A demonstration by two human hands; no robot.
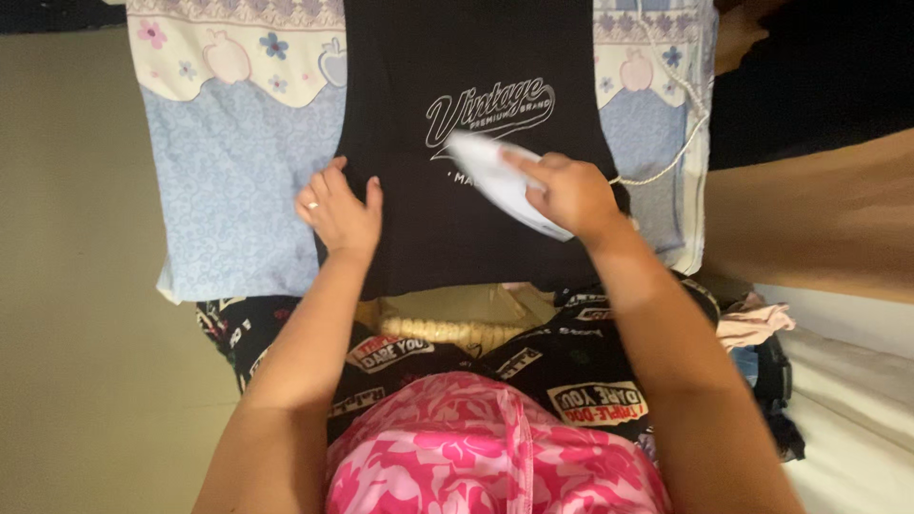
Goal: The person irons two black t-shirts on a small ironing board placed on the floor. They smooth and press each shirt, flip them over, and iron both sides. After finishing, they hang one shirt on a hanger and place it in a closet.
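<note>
Pressing down with my left hand (341, 211), I keep the fingers spread and flat on the left edge of the black shirt (476, 143), holding nothing, just pinning the cloth. A ring shows on one finger. That shirt lies stretched over a blue patterned cloth (233, 181) with a flowered border, which peeks out on both sides of it. Right of the shirt's white print, my right hand (571, 195) is wrapped around the handle of a white iron (500, 176), its pale body blurred and resting on the shirt's front. A white cord (681, 143) trails off past the shirt's right edge. Nearer me than the shirt lies dark printed fabric (581, 381).
</note>
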